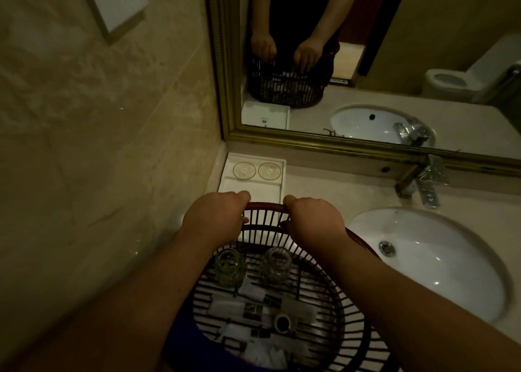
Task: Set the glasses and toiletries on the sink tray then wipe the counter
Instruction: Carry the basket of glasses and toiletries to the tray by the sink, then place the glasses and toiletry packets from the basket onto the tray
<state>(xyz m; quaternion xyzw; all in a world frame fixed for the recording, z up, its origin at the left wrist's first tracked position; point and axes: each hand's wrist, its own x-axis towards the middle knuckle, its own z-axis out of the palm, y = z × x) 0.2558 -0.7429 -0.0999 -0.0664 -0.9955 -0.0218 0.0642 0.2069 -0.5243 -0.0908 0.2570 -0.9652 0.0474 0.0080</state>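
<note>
**Basket is here, but nothing is unpacked yet**

Both hands are wrapped tight around the far rim of a dark slatted basket [270, 301]. The left hand [214, 219] and the right hand [313, 222] sit side by side on that rim, with a small gap between them.

Just below the hands, inside the basket, stand two glasses: a greenish glass [229, 267] under the left hand and a clear glass [275, 264] under the right hand. Lower still, near the person's body, lie the toiletries [253, 315], small white packets and a little round pot.

Just past the fingers sits the white tray [253, 185], in the corner by the wall and the mirror. It holds only two round coasters [258, 170] at its far end. To the right of the right hand are the sink [439, 261] and the tap [423, 182].

So the job has barely begun, I think. The glasses and toiletries must still go on the tray. Then the counter [324, 191] needs wiping. I see no cloth.
</note>
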